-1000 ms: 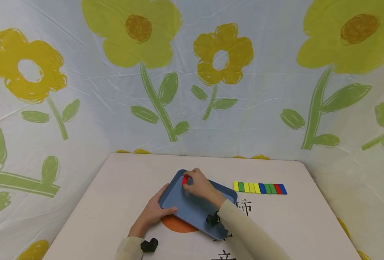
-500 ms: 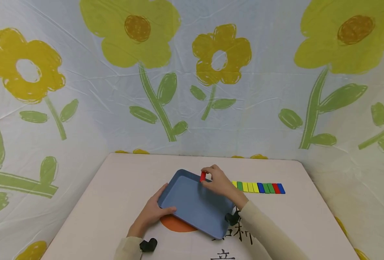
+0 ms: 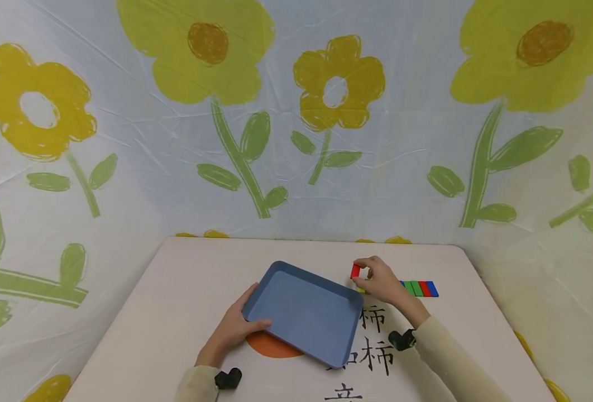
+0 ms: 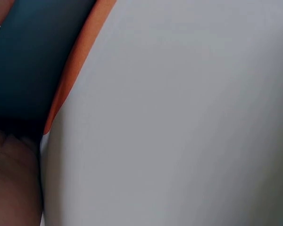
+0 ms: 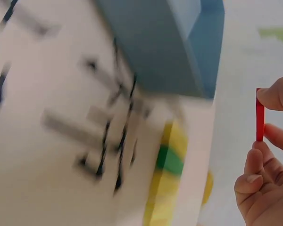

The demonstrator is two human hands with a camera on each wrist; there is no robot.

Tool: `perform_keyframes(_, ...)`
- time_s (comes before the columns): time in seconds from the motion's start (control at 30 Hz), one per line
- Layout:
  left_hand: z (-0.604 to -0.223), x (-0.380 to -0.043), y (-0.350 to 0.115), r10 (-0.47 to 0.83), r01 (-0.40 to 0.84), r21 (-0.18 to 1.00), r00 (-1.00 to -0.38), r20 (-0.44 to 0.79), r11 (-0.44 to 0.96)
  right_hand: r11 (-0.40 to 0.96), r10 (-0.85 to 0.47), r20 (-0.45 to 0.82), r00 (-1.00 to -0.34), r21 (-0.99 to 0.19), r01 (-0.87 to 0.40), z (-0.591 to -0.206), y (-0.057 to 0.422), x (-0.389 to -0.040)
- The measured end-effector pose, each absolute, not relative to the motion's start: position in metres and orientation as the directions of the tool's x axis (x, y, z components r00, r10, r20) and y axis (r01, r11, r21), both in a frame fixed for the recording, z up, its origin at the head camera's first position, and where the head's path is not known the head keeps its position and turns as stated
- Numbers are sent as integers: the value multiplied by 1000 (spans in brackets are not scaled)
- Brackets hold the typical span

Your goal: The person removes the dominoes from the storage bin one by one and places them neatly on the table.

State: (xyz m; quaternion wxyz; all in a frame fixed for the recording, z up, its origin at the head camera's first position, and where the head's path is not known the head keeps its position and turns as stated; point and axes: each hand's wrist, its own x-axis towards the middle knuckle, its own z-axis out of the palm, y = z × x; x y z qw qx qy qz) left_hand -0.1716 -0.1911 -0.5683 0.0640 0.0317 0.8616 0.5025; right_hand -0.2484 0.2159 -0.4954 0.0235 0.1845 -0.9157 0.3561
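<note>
A shallow blue tray [image 3: 301, 312] lies turned at an angle on the table. Its left corner is gripped by my left hand [image 3: 233, 326], thumb over the near rim and fingers along the far side. Up close, the left wrist view has only part of that hand [image 4: 12, 183] against the tray's dark side [image 4: 35, 61]. Right of the tray, my right hand [image 3: 384, 285] pinches a thin red domino-like block [image 3: 355, 271] upright between thumb and fingers. It hovers by the left end of a row of coloured blocks [image 3: 419, 288], partly hiding it.
The pale tabletop [image 3: 176, 290] carries black printed characters [image 3: 377, 357] and an orange printed shape [image 3: 271, 346], partly under the tray. A flower-patterned cloth [image 3: 402, 195] stands behind and at both sides.
My right hand has carried the red block from above the tray's far left part, over its far rim, rightward to the row of blocks. The left hand keeps its grip on the tray.
</note>
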Motion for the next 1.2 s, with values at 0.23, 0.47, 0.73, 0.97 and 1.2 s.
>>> perform_keyframes(0.23, -568, -171, -191, 118, -5, 868, -990, -73, 497, 745, -236, 162, -958, -602, -285, -505, 264, -249)
perform_keyframes(0.47, -567, -171, -190, 117, -18, 870, -989, -86, 493, 786, -184, 149, -972, -571, -237, -504, 306, -243)
perform_keyframes(0.73, -567, -170, -191, 111, -19, 870, -990, -85, 493, 803, -161, 134, -978, -559, -209, -508, 345, -239)
perform_keyframes(0.97, -566, -170, -190, 115, -24, 876, -989, -90, 482, 824, -139, 98, -985, -541, -170, -516, 379, -236)
perform_keyframes(1.2, -567, -171, -190, 115, -20, 876, -990, -86, 483, 854, -114, 50, -992, -505, -124, -526, 410, -236)
